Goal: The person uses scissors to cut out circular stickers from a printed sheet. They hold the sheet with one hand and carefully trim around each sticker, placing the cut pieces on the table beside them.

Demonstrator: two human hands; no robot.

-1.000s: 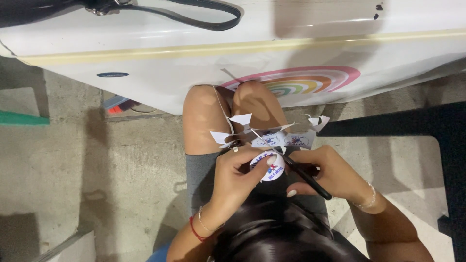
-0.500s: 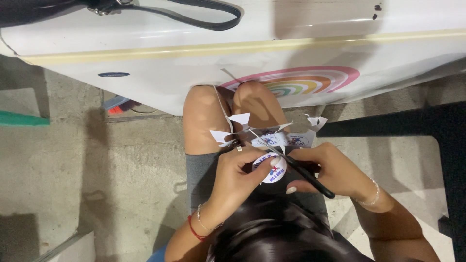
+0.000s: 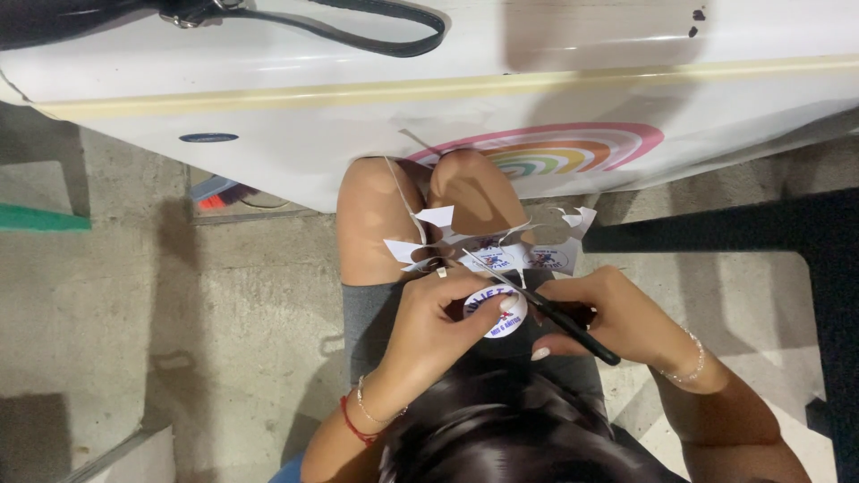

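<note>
Sticker (image 3: 497, 314) pinched by left hand (image 3: 438, 326); right hand (image 3: 617, 317) grips scissors (image 3: 546, 309).

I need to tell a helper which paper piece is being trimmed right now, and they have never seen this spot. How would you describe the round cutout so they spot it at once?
Start at the white table with the rainbow sticker; below its edge are the seated person's knees, covered in paper scraps. Just below those, the left hand pinches the round cutout while the right hand works black-handled scissors. Unlike the jagged scraps, it is a clean white circle with blue and red print.
</note>
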